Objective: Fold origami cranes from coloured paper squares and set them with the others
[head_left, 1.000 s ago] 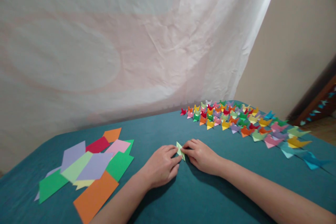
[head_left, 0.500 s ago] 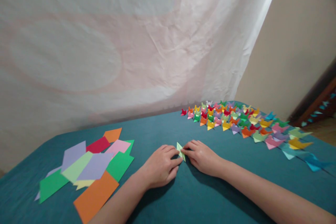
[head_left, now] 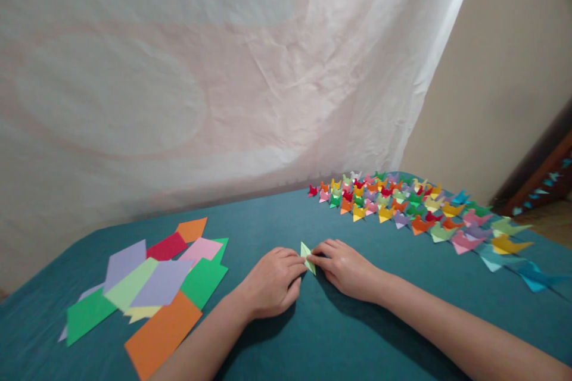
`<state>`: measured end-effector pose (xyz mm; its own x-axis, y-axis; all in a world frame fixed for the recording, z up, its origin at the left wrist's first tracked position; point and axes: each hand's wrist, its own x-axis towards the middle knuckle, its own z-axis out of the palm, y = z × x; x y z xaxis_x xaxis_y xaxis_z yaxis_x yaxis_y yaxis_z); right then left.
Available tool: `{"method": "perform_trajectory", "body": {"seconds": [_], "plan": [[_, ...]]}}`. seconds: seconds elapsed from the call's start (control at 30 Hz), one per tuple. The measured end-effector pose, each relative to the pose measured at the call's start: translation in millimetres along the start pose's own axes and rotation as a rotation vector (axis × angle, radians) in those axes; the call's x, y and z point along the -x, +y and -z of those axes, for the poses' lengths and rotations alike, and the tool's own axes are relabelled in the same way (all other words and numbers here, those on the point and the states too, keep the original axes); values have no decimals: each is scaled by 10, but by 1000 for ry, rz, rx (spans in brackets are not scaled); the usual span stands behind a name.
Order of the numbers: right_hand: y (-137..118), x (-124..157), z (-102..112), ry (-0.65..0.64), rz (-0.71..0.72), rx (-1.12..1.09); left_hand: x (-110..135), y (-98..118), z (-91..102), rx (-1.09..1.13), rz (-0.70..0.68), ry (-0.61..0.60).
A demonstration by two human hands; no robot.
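A small light green folded paper (head_left: 308,262), a narrow pointed diamond, lies on the teal tablecloth between my hands. My left hand (head_left: 276,283) rests at its left edge, fingers curled together and fingertips touching the paper; its thumb is tucked below, off the paper. From the other side my right hand (head_left: 344,268) holds the paper at its middle, with the index finger pressed on it and the thumb underneath or close by. Part of the paper is hidden behind the fingertips.
To the left, flat coloured paper sheets (head_left: 163,333) lie in an overlapping pile beside my left forearm. Rows of small folded paper birds (head_left: 420,225) stand at the back right. A pale cloth (head_left: 250,71) hangs behind the table.
My left thumb and fingertips have drawn back slightly from the paper's lower part. The right hand and the folded paper stay almost in place.
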<state>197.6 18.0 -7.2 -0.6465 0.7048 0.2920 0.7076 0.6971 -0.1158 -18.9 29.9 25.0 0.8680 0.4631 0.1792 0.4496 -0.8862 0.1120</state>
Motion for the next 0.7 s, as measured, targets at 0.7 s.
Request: {"method": "perform_trajectory", "body": {"seconds": [0.7], "plan": [[-96, 41, 226, -204, 48, 63, 13, -106, -164, 68, 107, 38]]}}
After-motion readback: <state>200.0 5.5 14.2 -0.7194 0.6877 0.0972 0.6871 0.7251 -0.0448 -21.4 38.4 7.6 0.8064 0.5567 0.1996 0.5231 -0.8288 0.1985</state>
